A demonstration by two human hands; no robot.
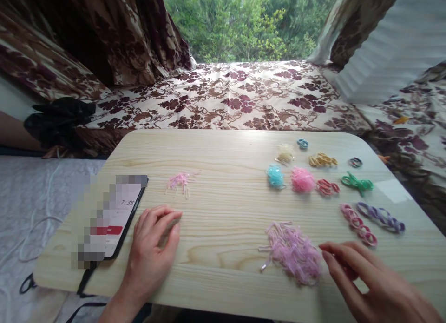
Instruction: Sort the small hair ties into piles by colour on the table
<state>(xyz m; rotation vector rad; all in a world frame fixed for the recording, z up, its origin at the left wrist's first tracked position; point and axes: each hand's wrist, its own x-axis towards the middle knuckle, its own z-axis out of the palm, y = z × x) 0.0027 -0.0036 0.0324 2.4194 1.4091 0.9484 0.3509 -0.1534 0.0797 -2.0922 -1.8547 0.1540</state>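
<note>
From the head view, the right hand (374,279) is at the right side edge of a lilac heap (292,253) near the tabletop's near edge, right of its middle; thumb and forefinger narrow almost to a pinch, though I cannot tell whether a strand is between them. Working here well would probably mean taking one loose end at the rim with the fingertips, lifting gently so tangled neighbours slide off, and keeping the palm clear. The left hand (151,248) rests loosely curled toward the tabletop's left edge, a gap between thumb and fingers, nothing visible in it; it lies between a phone (121,216) and the right half, just below a small pinkish pile (180,181). The lilac strands look thin, glossy and translucent, some ends straying out. Toward the far right corner, the blue bundle (275,176) and pink bundle (302,180) look similarly shiny but more compact, whereas the tan bands (323,160) and green bands (357,182) look matte and thicker. By the right edge, a purple row (381,217) and a pink-red row (358,224) form slanting lines of overlapping rings. Pale, streaked wood grain covers the smooth, round-cornered tabletop (226,197).
</note>
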